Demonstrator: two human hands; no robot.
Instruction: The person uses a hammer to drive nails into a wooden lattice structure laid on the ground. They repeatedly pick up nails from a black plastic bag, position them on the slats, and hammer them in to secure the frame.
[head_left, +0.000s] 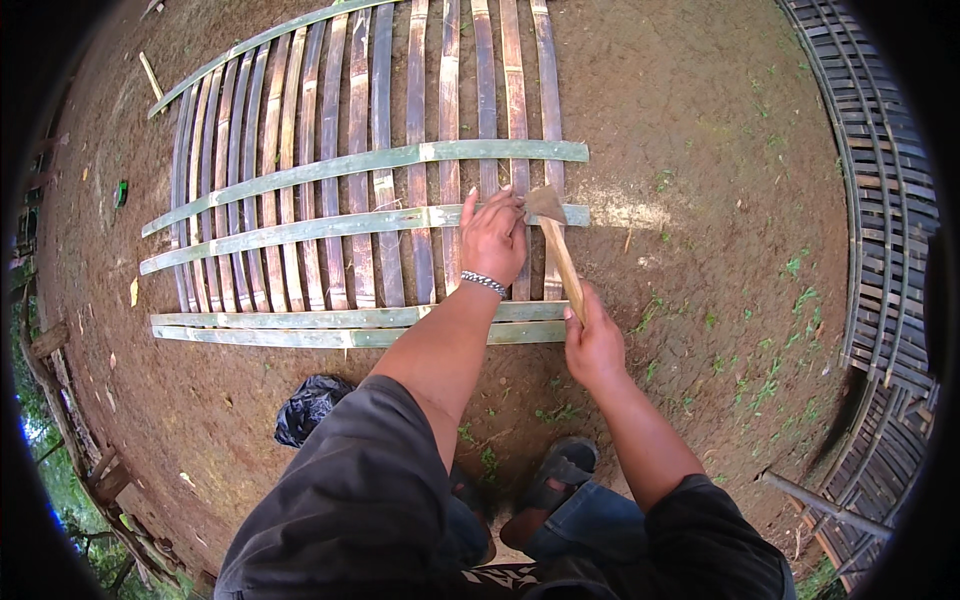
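A bamboo panel lies on the ground, its dark upright strips (359, 170) crossed by pale green bamboo slats (300, 235). My left hand (493, 242) rests on one crossing slat near its right end. Its thumb and index fingertips come together there; anything small between them is too hidden to make out. My right hand (597, 342) grips the wooden handle of a hatchet (564, 265). The hatchet's flat, wedge-shaped metal head is over that slat, just right of my left fingertips.
Two more green slats (250, 320) run along the panel's near edge. A black plastic bag (309, 408) sits on the dirt close to my left arm. Another woven bamboo panel (880, 190) stretches down the right side. Stacked wood (75, 420) borders the left. My sandalled feet (560, 470) stand below the panel.
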